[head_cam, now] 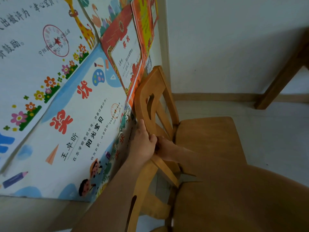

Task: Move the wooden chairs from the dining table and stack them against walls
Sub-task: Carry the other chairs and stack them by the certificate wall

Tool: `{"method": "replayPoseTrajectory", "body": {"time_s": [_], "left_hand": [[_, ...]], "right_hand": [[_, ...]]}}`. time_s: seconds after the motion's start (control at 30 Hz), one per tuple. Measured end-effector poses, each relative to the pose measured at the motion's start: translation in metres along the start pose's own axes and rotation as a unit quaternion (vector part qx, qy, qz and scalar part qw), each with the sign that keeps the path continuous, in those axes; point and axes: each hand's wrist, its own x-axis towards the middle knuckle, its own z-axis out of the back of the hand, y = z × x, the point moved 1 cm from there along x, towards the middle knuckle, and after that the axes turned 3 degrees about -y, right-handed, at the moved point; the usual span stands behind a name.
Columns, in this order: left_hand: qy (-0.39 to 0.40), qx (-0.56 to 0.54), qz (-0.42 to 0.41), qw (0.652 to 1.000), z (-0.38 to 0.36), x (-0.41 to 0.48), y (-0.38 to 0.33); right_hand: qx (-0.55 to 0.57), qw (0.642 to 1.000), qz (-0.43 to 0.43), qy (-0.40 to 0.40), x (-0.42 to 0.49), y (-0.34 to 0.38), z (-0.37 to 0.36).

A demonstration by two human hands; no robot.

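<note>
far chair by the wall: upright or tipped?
Upright: the far chair shows a level seat, backrest against the wall. Legs hidden.

The far chair's backrest (150, 97) stands just beside the wall of award certificates (70, 104), leaving only a thin gap on that side, and the left hand (143, 144) fills it at the backrest's lower edge. The right hand (165, 150) sits among the back slats. Both seats (207, 136) lie bare, open from above. Open floor (275, 131) stretches right toward the desk leg (280, 79).
</note>
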Motion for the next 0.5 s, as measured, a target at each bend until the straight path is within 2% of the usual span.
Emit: {"method": "replayPoseTrajectory", "body": {"time_s": [0.2, 0.27, 0.4, 0.5], "left_hand": [[0.005, -0.024, -0.021, 0.999, 0.003, -0.003, -0.001], [0.006, -0.024, -0.025, 0.999, 0.005, -0.006, -0.001], [-0.014, -0.025, -0.06, 0.998, 0.011, -0.029, 0.007], [0.016, 0.0, -0.089, 0.996, 0.015, -0.057, 0.022]], "right_hand": [[0.036, 0.998, -0.016, -0.042, -0.02, -0.002, -0.001], [0.041, 0.998, 0.0, -0.037, -0.03, -0.002, -0.001], [0.092, 0.995, -0.039, -0.028, -0.053, -0.008, -0.006], [0.109, 0.992, -0.044, -0.04, -0.077, -0.009, -0.017]]}}
